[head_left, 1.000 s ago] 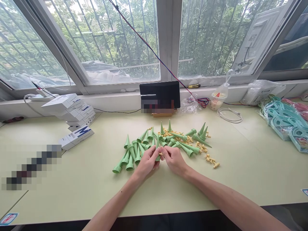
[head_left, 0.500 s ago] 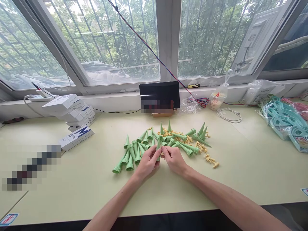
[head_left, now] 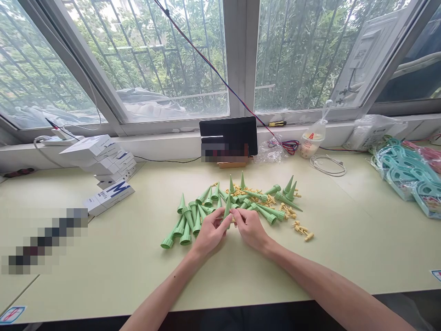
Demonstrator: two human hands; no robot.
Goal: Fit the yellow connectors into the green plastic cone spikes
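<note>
My left hand (head_left: pixel 210 233) is closed around a green plastic watering spike (head_left: pixel 228 205), which stands point up between its fingers. My right hand (head_left: pixel 252 228) pinches a small yellow valve piece (head_left: pixel 233 220) against the side of that spike; the fingers hide most of the piece. Around my hands lies a pile of green spikes (head_left: pixel 186 236), several on their sides and a few upright. Loose yellow valve pieces (head_left: pixel 303 231) are scattered to the right and behind.
At the back a dark tablet (head_left: pixel 228 133) leans on a stand. White boxes (head_left: pixel 109 195) are stacked at the left. A bagged cup (head_left: pixel 312 141) and a coiled white cable (head_left: pixel 328 165) sit at the back right, with teal plastic packs (head_left: pixel 399 168) beyond.
The yellow piece shows a little more between my hands, and my left thumb has shifted slightly. Both hands stay in nearly the same place.
</note>
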